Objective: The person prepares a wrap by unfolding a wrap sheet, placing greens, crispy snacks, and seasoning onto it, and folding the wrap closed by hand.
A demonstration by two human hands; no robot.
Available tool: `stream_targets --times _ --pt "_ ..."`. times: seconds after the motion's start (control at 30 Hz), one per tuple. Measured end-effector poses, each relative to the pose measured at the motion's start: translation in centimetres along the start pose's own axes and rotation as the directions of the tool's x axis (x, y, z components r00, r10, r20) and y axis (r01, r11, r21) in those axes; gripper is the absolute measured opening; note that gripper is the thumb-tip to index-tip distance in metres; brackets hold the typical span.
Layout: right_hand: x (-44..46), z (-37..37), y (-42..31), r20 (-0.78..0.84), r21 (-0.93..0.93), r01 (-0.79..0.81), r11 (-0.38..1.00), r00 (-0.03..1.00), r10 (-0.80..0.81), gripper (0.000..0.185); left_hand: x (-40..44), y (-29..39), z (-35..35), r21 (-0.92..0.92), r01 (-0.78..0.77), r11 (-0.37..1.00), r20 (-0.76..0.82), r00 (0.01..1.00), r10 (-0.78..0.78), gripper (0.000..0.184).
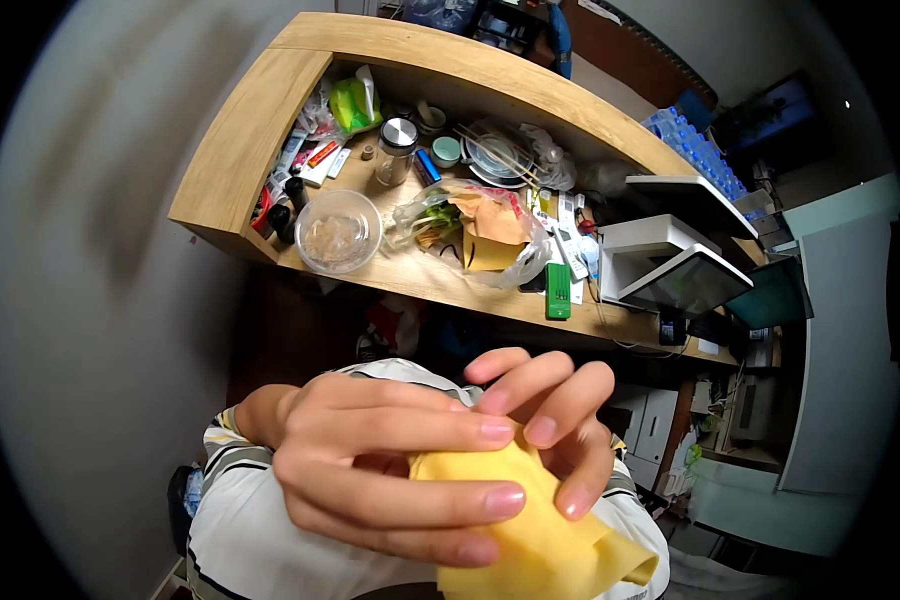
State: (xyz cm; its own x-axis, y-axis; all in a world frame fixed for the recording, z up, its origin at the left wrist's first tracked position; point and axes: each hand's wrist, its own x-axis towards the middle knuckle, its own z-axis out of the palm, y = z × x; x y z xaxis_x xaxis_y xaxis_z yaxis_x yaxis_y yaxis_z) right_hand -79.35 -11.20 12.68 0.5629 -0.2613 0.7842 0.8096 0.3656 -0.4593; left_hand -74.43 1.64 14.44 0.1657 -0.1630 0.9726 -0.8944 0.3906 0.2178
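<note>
Close to my body I hold a soft yellow sheet (530,530), paper or thin cloth, with a folded lower right corner. The fingers of my left hand (370,460) lie across its left side and top. My right hand (560,425) has curled fingers at its upper right edge, fingertips near those of my left hand. My thumbs are mostly hidden. On the desk beyond lies an opened clear plastic bag (525,268) with orange-yellow sheets (490,225) and something green in it.
The wooden desk (420,275) carries a clear plastic tub (338,232), a lidded glass jar (397,155), stacked dishes with chopsticks (498,155), a green case (557,292) and a white remote (571,254). Screens (685,283) stand at the right. A grey wall (100,280) is on the left.
</note>
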Motion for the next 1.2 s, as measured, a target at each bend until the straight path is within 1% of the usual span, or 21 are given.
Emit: stream_targets --times 0.03,0.07,0.1,0.17,0.2,0.33,0.4,0.47,0.6,0.67,0.7,0.73,0.8,0.87,0.93,0.97,1.03,1.1,1.13,1.17,1.2 --pt "0.1 1.2 0.2 -0.087 -0.077 0.06 0.995 0.994 -0.067 0.015 0.0 0.2 0.3 0.026 0.0 1.0 -0.042 0.999 0.001 0.017" --pt "-0.2 1.1 -0.3 -0.089 -0.1 0.087 0.991 0.991 -0.096 0.016 0.0 0.5 0.2 0.021 0.01 1.0 -0.048 0.999 -0.009 0.017" --pt "-0.5 1.0 -0.9 -0.091 -0.123 0.114 0.986 0.988 -0.126 0.017 0.1 0.8 -0.3 -0.024 0.08 0.997 -0.008 0.997 -0.08 0.017" --pt "0.5 -0.7 -1.4 0.153 0.044 0.073 0.996 0.985 -0.079 0.017 -0.3 0.8 -0.2 -0.043 0.106 0.993 0.007 0.994 -0.106 0.015" --pt "0.9 -0.8 -1.7 0.243 0.018 0.06 0.998 0.968 -0.062 0.02 -0.5 0.8 -0.1 -0.052 0.119 0.992 0.015 0.993 -0.118 0.015" --pt "2.0 -0.5 -1.2 0.298 0.053 0.141 0.989 0.943 -0.151 0.021 -2.1 1.3 -0.3 -0.089 0.065 0.994 -0.063 0.995 -0.071 0.035" --pt "2.6 -1.0 -1.3 0.405 0.056 0.133 0.989 0.903 -0.145 0.021 -2.6 2.7 -0.6 -0.066 0.305 0.95 -0.074 0.948 -0.309 0.029" --pt "3.4 -1.3 -1.5 0.487 0.049 0.133 0.99 0.862 -0.14 0.02 -2.4 2.6 -0.8 -0.082 0.31 0.947 -0.069 0.946 -0.316 0.027" --pt "2.2 -1.3 -1.6 0.465 -0.042 0.173 0.984 0.875 -0.134 0.014 -2.3 2.1 -1.3 -0.101 0.301 0.948 -0.063 0.949 -0.308 0.02" --pt "2.6 -0.8 -1.7 0.42 -0.016 0.049 0.999 0.907 -0.038 0.009 -1.5 2.2 -1.4 -0.095 0.319 0.943 -0.063 0.944 -0.325 0.019" --pt "2.7 -0.5 -1.9 0.388 -0.007 -0.034 0.999 0.921 0.034 0.006 -1.2 2.0 -1.1 -0.094 0.283 0.954 -0.157 0.942 -0.295 0.014" --pt "2.6 -0.4 -1.9 0.39 -0.012 -0.039 0.999 0.92 0.041 0.006 -0.9 1.7 -0.9 -0.098 0.241 0.965 -0.25 0.933 -0.259 0.012" --pt "2.7 -0.3 -1.5 0.357 -0.018 -0.105 0.994 0.928 0.105 0.007 -0.7 1.2 -1.3 -0.082 0.178 0.981 -0.235 0.953 -0.193 0.012" --pt "2.6 0.0 -1.0 0.331 -0.026 -0.115 0.993 0.936 0.117 0.006 -0.8 2.0 -1.2 -0.001 0.285 0.958 -0.322 0.907 -0.271 0.01" --pt "2.6 0.1 -0.5 0.353 -0.03 -0.126 0.992 0.927 0.129 0.007 -0.9 1.4 -2.2 -0.113 0.372 0.921 -0.25 0.887 -0.389 0.004" --pt "2.6 0.3 -0.3 0.358 -0.035 -0.133 0.991 0.924 0.136 0.007 -1.9 -0.2 -2.4 -0.064 0.101 0.993 -0.227 0.967 -0.113 0.013" --pt "2.6 0.7 0.6 0.357 -0.046 -0.1 0.994 0.928 0.11 0.01 -2.4 -1.1 -2.7 -0.026 -0.183 0.983 -0.195 0.965 0.175 0.024" --pt "2.1 0.3 1.9 0.375 -0.039 -0.01 0.999 0.927 0.023 0.012 -2.3 0.7 -2.5 -0.141 0.143 0.98 -0.257 0.95 -0.176 0.022" --pt "1.9 0.1 2.5 0.383 -0.034 0.036 0.999 0.924 -0.02 0.013 -2.2 1.6 -2.4 -0.205 0.297 0.933 -0.267 0.9 -0.345 0.021" --pt "1.6 -0.3 2.5 0.386 -0.026 0.019 0.999 0.923 -0.007 0.014 -1.9 2.2 -2.3 -0.269 0.435 0.859 -0.265 0.824 -0.5 0.02" --pt "1.6 -0.3 2.0 0.351 -0.072 -0.022 0.997 0.935 0.046 0.014 -1.9 1.9 -2.8 -0.319 0.467 0.825 -0.225 0.808 -0.545 0.018"
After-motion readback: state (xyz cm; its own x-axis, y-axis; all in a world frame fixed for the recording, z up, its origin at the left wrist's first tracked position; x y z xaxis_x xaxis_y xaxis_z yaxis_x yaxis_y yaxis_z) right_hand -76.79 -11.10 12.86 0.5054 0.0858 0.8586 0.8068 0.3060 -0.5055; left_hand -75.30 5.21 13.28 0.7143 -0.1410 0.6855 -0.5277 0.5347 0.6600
